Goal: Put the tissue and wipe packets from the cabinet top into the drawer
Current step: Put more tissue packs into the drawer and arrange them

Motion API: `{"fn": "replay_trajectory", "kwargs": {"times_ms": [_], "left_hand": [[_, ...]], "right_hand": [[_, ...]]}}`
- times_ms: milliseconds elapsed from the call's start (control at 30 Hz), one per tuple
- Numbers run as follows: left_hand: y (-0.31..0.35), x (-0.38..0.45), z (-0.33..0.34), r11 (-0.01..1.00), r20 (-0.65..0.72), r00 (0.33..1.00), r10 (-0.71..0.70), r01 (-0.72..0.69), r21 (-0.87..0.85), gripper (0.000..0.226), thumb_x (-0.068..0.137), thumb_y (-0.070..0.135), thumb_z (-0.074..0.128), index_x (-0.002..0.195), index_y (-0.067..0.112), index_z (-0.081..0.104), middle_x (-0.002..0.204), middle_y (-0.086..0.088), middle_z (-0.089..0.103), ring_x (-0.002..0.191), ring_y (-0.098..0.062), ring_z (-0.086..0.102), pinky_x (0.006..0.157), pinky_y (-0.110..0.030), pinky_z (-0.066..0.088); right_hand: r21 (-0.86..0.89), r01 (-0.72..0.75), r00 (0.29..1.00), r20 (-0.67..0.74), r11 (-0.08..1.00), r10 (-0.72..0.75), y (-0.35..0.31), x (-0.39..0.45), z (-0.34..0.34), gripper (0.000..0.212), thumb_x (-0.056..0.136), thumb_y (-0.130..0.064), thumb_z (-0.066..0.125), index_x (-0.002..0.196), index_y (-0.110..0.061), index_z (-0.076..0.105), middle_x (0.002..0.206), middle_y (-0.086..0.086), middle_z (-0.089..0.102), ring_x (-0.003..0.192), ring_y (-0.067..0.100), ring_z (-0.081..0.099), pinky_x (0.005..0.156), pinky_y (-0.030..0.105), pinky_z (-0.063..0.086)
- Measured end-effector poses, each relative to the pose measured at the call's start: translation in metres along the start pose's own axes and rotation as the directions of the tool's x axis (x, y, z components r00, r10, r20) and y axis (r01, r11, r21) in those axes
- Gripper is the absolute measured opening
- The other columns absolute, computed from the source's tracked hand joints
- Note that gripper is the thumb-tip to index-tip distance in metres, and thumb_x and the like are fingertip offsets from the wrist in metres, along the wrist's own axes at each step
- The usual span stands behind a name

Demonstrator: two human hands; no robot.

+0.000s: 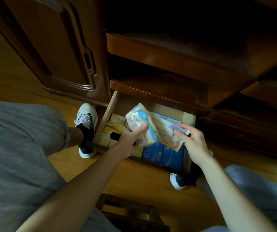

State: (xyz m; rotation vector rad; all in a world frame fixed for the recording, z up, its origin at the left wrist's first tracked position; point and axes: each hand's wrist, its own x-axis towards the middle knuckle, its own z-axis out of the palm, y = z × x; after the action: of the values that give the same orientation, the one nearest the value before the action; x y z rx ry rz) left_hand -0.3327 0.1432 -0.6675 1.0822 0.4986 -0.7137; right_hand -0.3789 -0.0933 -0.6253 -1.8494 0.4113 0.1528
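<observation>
A wooden drawer (106, 114) stands pulled out at the foot of a dark cabinet. Above it I hold a cream and light-blue tissue packet (142, 121), tilted. My left hand (131, 137) grips its near left end, thumb on top. My right hand (190, 141) pinches its right end, where a small bluish flap shows. Inside the drawer lie a yellow tissue box (108, 133) with a dark oval slot on the left and a blue wipe packet (164, 153) on the right. More packets at the back are partly hidden.
The lowest cabinet shelf (159, 87) overhangs the drawer's back. A carved cabinet door (54, 47) stands to the left. My shoes (86, 118) rest on the wooden floor on either side of the drawer. A small wooden stool (131, 213) is below me.
</observation>
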Motion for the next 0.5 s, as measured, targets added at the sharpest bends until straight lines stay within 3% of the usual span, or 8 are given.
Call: {"fn": "replay_trajectory", "kwargs": {"times_ms": [100, 167, 233, 300, 367, 433, 500], "left_hand": [[-0.003, 0.004, -0.002, 0.999, -0.093, 0.995, -0.033, 0.035, 0.020, 0.063, 0.066, 0.039, 0.091, 0.120, 0.015, 0.069, 0.106, -0.005, 0.079, 0.096, -0.023, 0.077, 0.077, -0.044, 0.064], [-0.004, 0.006, -0.005, 0.997, -0.226, 0.973, -0.046, 0.060, 0.055, 0.047, 0.069, 0.038, 0.092, 0.105, 0.016, 0.071, 0.091, -0.004, 0.080, 0.082, -0.020, 0.078, 0.060, -0.036, 0.063], [-0.005, 0.009, -0.007, 0.994, -0.311, 0.950, -0.028, 0.059, 0.091, 0.040, 0.069, 0.039, 0.092, 0.095, 0.018, 0.070, 0.084, -0.003, 0.079, 0.074, -0.017, 0.077, 0.053, -0.032, 0.061], [-0.006, 0.010, -0.011, 0.994, -0.345, 0.939, -0.001, 0.038, 0.098, 0.042, 0.069, 0.039, 0.092, 0.097, 0.016, 0.071, 0.083, -0.003, 0.078, 0.073, -0.016, 0.076, 0.053, -0.034, 0.061], [-0.007, 0.012, -0.017, 0.995, -0.387, 0.922, 0.014, 0.024, 0.094, 0.044, 0.072, 0.037, 0.090, 0.103, 0.012, 0.072, 0.089, -0.005, 0.078, 0.077, -0.018, 0.076, 0.062, -0.040, 0.064], [-0.006, 0.015, -0.021, 0.996, -0.420, 0.907, 0.019, 0.021, 0.089, 0.045, 0.074, 0.036, 0.089, 0.107, 0.011, 0.072, 0.095, -0.007, 0.077, 0.084, -0.021, 0.076, 0.073, -0.045, 0.065], [-0.005, 0.017, -0.025, 0.997, -0.440, 0.898, 0.030, 0.006, 0.081, 0.043, 0.075, 0.035, 0.089, 0.106, 0.011, 0.072, 0.095, -0.007, 0.077, 0.084, -0.020, 0.075, 0.073, -0.042, 0.064]], "right_hand": [[0.141, -0.113, 0.991, -0.056, 0.983, 0.122, 0.014, 0.008, 0.000, 0.028, 0.088, -0.030, 0.073, 0.115, -0.039, 0.073, 0.117, -0.004, 0.074, 0.105, 0.017, 0.073, 0.076, 0.040, 0.063], [0.181, -0.177, 0.972, -0.122, 0.967, 0.201, 0.024, 0.015, 0.003, 0.025, 0.091, -0.022, 0.072, 0.112, -0.035, 0.073, 0.117, -0.002, 0.074, 0.103, 0.018, 0.074, 0.074, 0.040, 0.064], [0.212, -0.215, 0.949, -0.187, 0.953, 0.255, 0.031, 0.026, 0.007, 0.023, 0.093, -0.013, 0.072, 0.108, -0.031, 0.071, 0.117, 0.001, 0.073, 0.102, 0.016, 0.073, 0.068, 0.032, 0.062], [0.188, -0.220, 0.927, -0.264, 0.957, 0.265, 0.034, 0.040, 0.010, 0.024, 0.092, -0.011, 0.072, 0.103, -0.032, 0.068, 0.116, 0.002, 0.071, 0.100, 0.015, 0.072, 0.061, 0.024, 0.059], [0.123, -0.259, 0.894, -0.345, 0.958, 0.286, 0.035, 0.057, 0.012, 0.024, 0.091, -0.012, 0.072, 0.103, -0.032, 0.066, 0.119, 0.003, 0.069, 0.102, 0.019, 0.070, 0.061, 0.027, 0.058], [0.135, -0.293, 0.865, -0.385, 0.947, 0.323, 0.036, 0.075, 0.010, 0.028, 0.090, -0.012, 0.074, 0.109, -0.030, 0.066, 0.122, 0.006, 0.068, 0.105, 0.023, 0.069, 0.071, 0.038, 0.063], [0.139, -0.323, 0.848, -0.395, 0.936, 0.352, 0.034, 0.086, 0.004, 0.033, 0.089, -0.014, 0.076, 0.116, -0.028, 0.064, 0.126, 0.007, 0.066, 0.109, 0.027, 0.068, 0.084, 0.046, 0.062]]}}
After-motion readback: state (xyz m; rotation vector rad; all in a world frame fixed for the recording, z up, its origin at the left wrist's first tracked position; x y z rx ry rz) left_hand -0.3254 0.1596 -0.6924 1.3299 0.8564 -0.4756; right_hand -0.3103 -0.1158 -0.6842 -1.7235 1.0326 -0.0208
